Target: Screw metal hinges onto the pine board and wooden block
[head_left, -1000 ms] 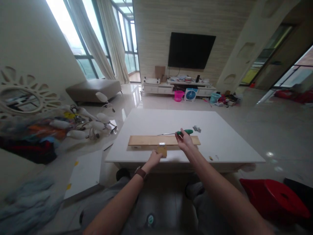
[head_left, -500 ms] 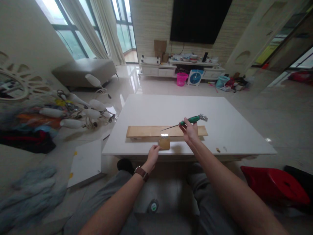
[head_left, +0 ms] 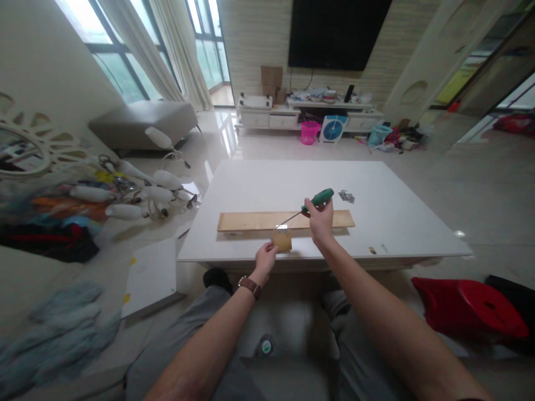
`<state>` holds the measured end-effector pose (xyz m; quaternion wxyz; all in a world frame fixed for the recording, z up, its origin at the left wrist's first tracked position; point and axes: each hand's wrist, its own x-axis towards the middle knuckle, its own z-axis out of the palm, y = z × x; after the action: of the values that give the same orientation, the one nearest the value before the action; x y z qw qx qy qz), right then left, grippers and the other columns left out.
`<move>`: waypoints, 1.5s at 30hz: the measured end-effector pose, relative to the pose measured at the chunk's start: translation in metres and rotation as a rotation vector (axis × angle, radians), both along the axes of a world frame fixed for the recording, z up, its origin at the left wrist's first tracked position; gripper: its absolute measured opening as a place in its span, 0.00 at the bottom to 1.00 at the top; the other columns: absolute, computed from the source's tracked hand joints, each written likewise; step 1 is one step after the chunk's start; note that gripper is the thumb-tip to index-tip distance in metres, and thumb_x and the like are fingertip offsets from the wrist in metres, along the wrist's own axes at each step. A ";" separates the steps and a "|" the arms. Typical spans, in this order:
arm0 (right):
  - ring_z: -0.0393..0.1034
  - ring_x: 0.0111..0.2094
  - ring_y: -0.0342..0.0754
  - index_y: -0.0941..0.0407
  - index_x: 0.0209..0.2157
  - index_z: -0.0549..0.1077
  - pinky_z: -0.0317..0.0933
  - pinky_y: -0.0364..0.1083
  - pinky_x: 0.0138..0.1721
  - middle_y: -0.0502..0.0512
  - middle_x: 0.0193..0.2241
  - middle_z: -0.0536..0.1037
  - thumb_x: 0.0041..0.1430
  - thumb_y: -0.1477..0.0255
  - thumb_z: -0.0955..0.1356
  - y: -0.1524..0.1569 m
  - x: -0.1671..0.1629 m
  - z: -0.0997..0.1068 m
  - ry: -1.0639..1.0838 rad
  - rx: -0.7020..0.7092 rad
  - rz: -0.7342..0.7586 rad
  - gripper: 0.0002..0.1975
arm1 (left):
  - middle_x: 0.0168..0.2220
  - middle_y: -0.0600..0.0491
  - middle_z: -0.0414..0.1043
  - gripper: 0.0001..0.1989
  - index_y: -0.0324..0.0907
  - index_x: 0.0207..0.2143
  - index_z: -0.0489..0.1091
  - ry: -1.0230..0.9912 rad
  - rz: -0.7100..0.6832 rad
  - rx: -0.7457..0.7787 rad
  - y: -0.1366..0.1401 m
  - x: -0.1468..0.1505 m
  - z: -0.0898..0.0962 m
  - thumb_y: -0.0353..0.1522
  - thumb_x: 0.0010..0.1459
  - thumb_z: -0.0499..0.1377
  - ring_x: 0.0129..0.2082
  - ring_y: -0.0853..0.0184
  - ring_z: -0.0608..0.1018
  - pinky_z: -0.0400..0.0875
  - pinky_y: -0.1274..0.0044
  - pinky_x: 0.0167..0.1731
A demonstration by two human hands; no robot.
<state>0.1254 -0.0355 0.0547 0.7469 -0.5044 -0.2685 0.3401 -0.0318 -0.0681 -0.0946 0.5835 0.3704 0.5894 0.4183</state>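
Observation:
My right hand (head_left: 321, 218) is closed around a green-handled screwdriver (head_left: 323, 197), whose thin shaft slants down to the left. Its tip is at a shiny metal hinge (head_left: 282, 228); whether it sits in a screw is too small to tell. The hinge lies where a long light wooden board (head_left: 246, 221) meets a small square wooden piece (head_left: 282, 241). With my left hand (head_left: 266, 258), fingers closed, I grip the small piece by its left edge. Past the screwdriver handle, a little pile of metal hardware (head_left: 346, 196) lies on the white table (head_left: 259, 184).
Two small scraps (head_left: 373, 250) lie near the table's front right edge. A red stool (head_left: 468, 309) stands on the floor at the right, and a white panel (head_left: 152, 275) leans low at the left. Several white lamp-like parts (head_left: 156, 195) lie beyond it.
My right hand has tilted the screwdriver more steeply and brought its tip down to the hinge. The handle no longer covers the metal hardware. My left hand keeps its grip.

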 end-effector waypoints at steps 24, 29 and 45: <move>0.71 0.31 0.47 0.51 0.37 0.67 0.64 0.46 0.29 0.48 0.30 0.75 0.58 0.56 0.76 0.006 -0.011 -0.027 -0.544 0.028 0.096 0.19 | 0.31 0.51 0.77 0.18 0.39 0.33 0.76 -0.202 0.145 -0.119 -0.010 0.010 0.002 0.41 0.43 0.71 0.33 0.66 0.76 0.66 0.73 0.37; 0.71 0.31 0.47 0.50 0.36 0.66 0.67 0.46 0.31 0.47 0.28 0.74 0.57 0.57 0.76 0.008 -0.016 -0.027 -0.548 0.043 0.120 0.18 | 0.29 0.52 0.75 0.19 0.40 0.30 0.75 -0.211 0.126 -0.164 -0.012 0.010 0.004 0.43 0.41 0.73 0.33 0.65 0.75 0.64 0.74 0.35; 0.71 0.30 0.49 0.50 0.36 0.66 0.68 0.46 0.28 0.47 0.27 0.74 0.57 0.55 0.76 0.007 -0.022 -0.019 -0.585 0.018 0.210 0.19 | 0.30 0.51 0.75 0.17 0.40 0.30 0.77 -0.193 0.111 -0.137 -0.016 0.010 0.004 0.42 0.44 0.74 0.33 0.65 0.74 0.63 0.74 0.34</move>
<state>0.1038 -0.0287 0.0356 0.6030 -0.5440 -0.5256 0.2533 -0.0219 -0.0844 -0.0907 0.6372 0.2548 0.5772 0.4425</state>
